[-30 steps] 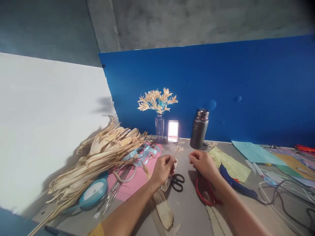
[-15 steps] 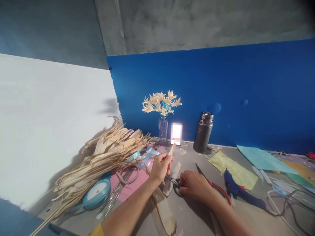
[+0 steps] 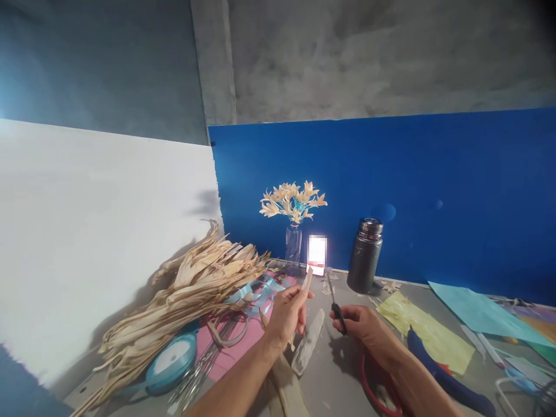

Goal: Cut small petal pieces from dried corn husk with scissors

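The grey surface (image 3: 334,385) supports the following items. Left side: a bundle of dried husks (image 3: 186,292), a roll of blue ribbon (image 3: 174,356), thin metal wires (image 3: 195,379) and a pink sheet (image 3: 223,360). Rear edge: a glass vase (image 3: 293,249) and a dark bottle (image 3: 365,258), both upright. Centre: a loose husk strip (image 3: 308,343). Right side: a yellow-green sheet (image 3: 428,333), a light blue sheet (image 3: 480,310), a dark blue glue gun (image 3: 447,379) and a red-handled tool (image 3: 367,382) (partly hidden).

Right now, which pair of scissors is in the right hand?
The black-handled pair is in the right hand; the red-handled pair lies on the table, partly hidden by the right forearm.
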`<state>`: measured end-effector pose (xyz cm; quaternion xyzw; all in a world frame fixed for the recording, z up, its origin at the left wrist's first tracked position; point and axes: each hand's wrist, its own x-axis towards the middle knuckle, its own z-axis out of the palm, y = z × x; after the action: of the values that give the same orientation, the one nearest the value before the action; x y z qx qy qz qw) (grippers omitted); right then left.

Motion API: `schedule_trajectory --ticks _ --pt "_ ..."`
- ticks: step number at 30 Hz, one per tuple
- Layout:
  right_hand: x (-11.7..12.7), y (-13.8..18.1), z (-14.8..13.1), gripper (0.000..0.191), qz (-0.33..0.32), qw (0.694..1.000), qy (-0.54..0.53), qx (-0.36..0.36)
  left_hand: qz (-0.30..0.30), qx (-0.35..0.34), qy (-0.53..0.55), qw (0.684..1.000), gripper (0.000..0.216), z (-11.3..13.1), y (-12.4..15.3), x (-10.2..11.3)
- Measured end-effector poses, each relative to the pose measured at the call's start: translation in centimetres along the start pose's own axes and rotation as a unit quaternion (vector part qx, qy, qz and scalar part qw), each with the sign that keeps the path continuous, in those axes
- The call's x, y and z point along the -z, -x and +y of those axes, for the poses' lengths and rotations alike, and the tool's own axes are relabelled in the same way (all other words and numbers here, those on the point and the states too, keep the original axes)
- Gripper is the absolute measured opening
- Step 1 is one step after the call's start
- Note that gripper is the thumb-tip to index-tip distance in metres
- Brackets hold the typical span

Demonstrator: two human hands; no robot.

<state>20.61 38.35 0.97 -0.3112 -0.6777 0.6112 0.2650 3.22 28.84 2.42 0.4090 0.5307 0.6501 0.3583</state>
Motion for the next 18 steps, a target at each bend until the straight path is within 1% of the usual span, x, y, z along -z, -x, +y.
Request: schedule_trajectory --ticks 3,5,7,8,10,13,16,18 --pt "-0.3 0.3 -0.3 0.035 0.014 0.999 0.049 0.013 -0.005 -0.006 0.002 1.000 0.050 0.0 -0.3 0.5" --pt "-0.6 0.3 -0.2 0.033 -0.012 0.999 0.049 0.000 -0.012 -0.005 0.007 1.000 0.049 0.0 -0.4 0.8" --pt "-0.8 -0.1 0.3 0.037 -0.049 0.998 0.036 -0.012 -0.016 0.002 0.019 1.000 0.045 -0.1 -0.6 1.0" --pt "-0.8 -0.3 0.6 0.040 -0.061 0.998 0.034 -0.005 -0.016 0.009 0.024 1.000 0.042 -0.2 -0.7 1.1" --pt "-0.7 -0.8 1.3 0.039 -0.070 0.995 0.058 0.035 -0.019 0.020 0.024 0.999 0.035 -0.3 -0.8 1.1" --pt "-0.5 -1.2 1.8 0.033 -0.047 0.983 0.146 0.097 -0.027 0.019 0.017 0.999 0.029 -0.3 -0.7 1.0" --pt "-0.7 -1.0 1.5 0.025 -0.017 0.966 0.232 0.109 -0.029 0.012 0.013 0.999 0.027 -0.3 -0.6 0.9" --pt "-0.9 -0.6 1.2 0.023 -0.022 0.962 0.255 0.100 -0.031 0.012 -0.006 0.999 0.024 -0.2 -0.5 0.8"
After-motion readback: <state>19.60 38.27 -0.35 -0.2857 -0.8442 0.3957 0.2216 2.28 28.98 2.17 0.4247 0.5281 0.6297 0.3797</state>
